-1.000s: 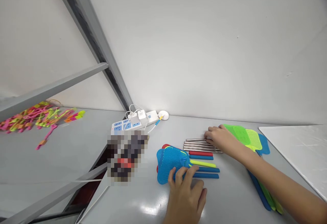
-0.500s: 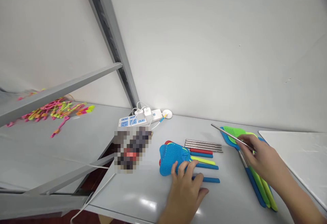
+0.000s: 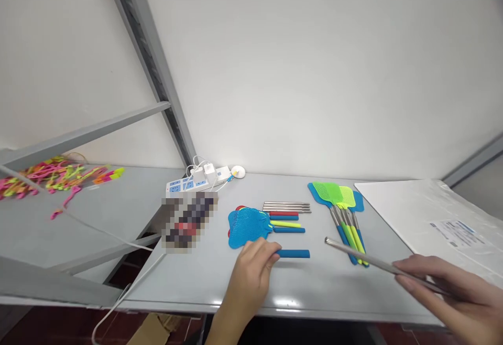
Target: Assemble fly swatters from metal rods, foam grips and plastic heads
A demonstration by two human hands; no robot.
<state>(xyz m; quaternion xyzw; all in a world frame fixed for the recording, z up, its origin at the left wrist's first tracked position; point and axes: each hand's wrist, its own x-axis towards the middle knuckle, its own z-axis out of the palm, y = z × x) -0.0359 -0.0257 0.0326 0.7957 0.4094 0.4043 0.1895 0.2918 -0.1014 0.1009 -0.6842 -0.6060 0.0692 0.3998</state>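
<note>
My left hand pinches the left end of a blue handle tube just above the table's front part. In my right hand, a thin metal rod is gripped between thumb and fingers, its free end pointing left. Beyond my left hand lie stacked blue fly swatter heads, with a red one partly hidden below. Beside them are loose handle tubes, including a red one and a yellow one, and several metal rods. Assembled fly swatters in green, yellow and blue lie fanned between my hands.
A white power strip with plugged chargers stands near the wall beside a round white device. A blurred-out object lies in front. At right is a white labelled sheet. Grey shelf posts and pink-yellow items are left.
My right hand has moved away from the assembled swatters toward the lower right with the rod. My left hand has closed on the nearest blue handle tube. The view has shifted.
</note>
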